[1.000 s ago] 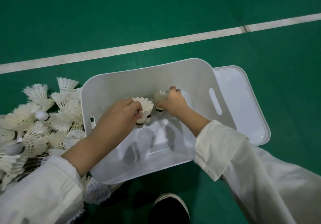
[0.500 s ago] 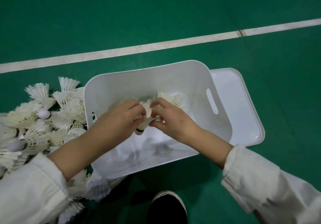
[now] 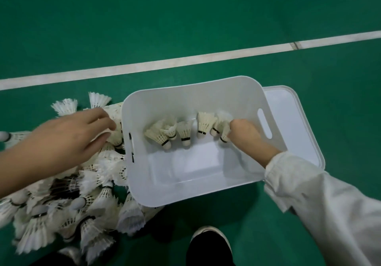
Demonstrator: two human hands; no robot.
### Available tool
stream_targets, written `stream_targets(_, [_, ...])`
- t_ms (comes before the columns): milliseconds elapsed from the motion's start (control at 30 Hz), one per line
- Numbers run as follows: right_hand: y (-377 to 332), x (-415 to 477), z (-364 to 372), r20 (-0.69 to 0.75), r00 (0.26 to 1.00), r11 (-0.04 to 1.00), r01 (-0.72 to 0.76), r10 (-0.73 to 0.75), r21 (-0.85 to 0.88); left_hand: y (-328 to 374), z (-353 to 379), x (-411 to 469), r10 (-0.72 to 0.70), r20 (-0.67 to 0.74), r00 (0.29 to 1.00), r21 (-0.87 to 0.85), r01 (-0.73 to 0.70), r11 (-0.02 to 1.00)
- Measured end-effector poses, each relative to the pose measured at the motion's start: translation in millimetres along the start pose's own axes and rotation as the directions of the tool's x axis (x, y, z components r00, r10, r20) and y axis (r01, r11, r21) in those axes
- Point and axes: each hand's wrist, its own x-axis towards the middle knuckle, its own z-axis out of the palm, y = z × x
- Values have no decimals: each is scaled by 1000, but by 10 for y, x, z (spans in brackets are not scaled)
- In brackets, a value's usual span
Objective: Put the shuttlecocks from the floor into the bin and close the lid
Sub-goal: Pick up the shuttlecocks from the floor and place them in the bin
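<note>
A white plastic bin [image 3: 206,191] stands on the green floor with several shuttlecocks [image 3: 183,131] in a row along its far inner wall. My right hand [image 3: 245,133] is inside the bin at the row's right end, fingers curled round a shuttlecock [image 3: 223,132]. My left hand [image 3: 70,140] is outside the bin, over the heap of white shuttlecocks [image 3: 86,199] on the floor to the left; its fingers are stretched out and reach the top of the heap. The bin's white lid [image 3: 292,125] lies flat on the floor behind the bin's right side.
A white court line [image 3: 185,61] crosses the green floor beyond the bin. The toe of a black and white shoe [image 3: 208,243] shows at the bottom, just in front of the bin. The heap presses against the bin's left wall.
My left hand has left the bin and moved left over the heap. My right hand has shifted to the right end of the row. Several shuttlecocks now lie lined up in the bin.
</note>
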Motion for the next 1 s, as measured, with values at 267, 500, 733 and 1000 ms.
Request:
stream_targets(267, [-22, 104, 51, -16, 998, 994, -62, 64, 87, -736, 295, -669, 7, 209, 978, 57, -20, 998])
stream_targets(500, [-451, -391, -339, -107, 986, 984, 113, -129, -140, -595, 578, -923, -116, 253, 960, -12, 123, 992])
stream_targets(733, [-1877, -1022, -659, -193, 732, 753, 654, -654, -74, -376, 742, -959, -277, 213, 937, -53, 294, 954])
stream_targets(1000, [-2888, -1178, 162, 125, 639, 590, 756, -759, -283, -523, 931, -1374, -390, 72, 918, -262, 395, 881])
